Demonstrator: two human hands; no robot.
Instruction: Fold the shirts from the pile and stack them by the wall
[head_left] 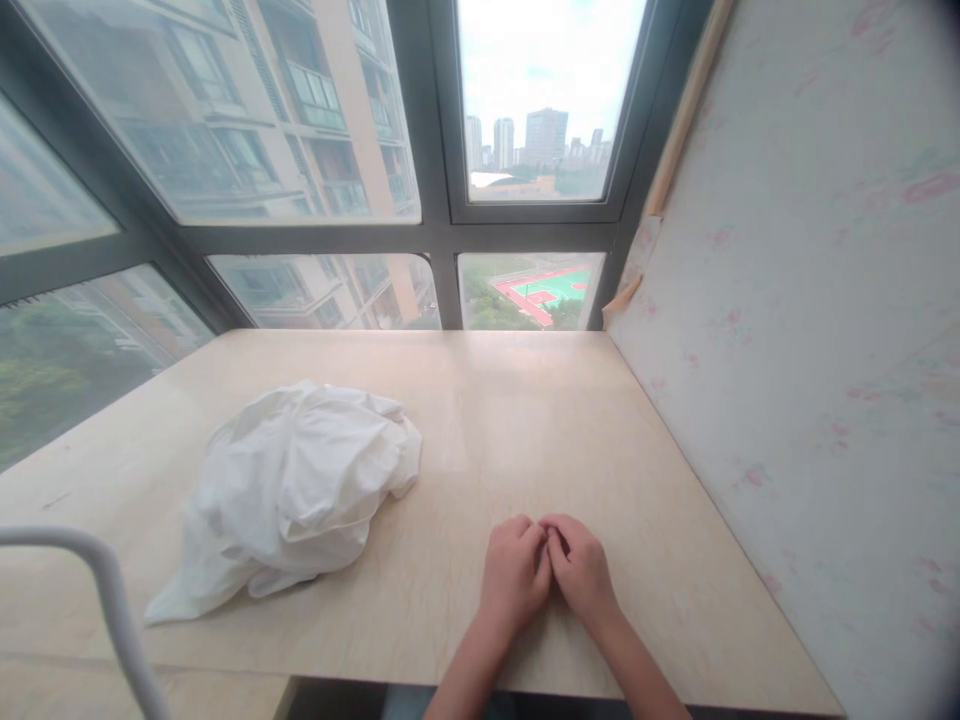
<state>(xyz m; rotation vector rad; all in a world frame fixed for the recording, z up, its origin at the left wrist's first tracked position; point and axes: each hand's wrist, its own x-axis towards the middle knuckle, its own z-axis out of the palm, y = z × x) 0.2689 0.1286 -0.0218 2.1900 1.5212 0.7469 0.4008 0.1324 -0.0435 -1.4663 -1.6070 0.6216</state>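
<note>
White cloth [300, 480], crumpled, is laid untouched on the table [480, 440], ten o'clock from left hand [514, 567] and right hand [582, 567]; fingers are curled, pressed together, nothing visibly held.

This seems to be a home, a flat high above the ground. Flowered wallpaper [795, 300] covers the right side; beyond the grey window frames [442, 237] are an apartment building [319, 110] at upper left and, near upper centre, a sports court [559, 288] seen from above.

Cloth [296, 480] left of hands [516, 568]
</note>
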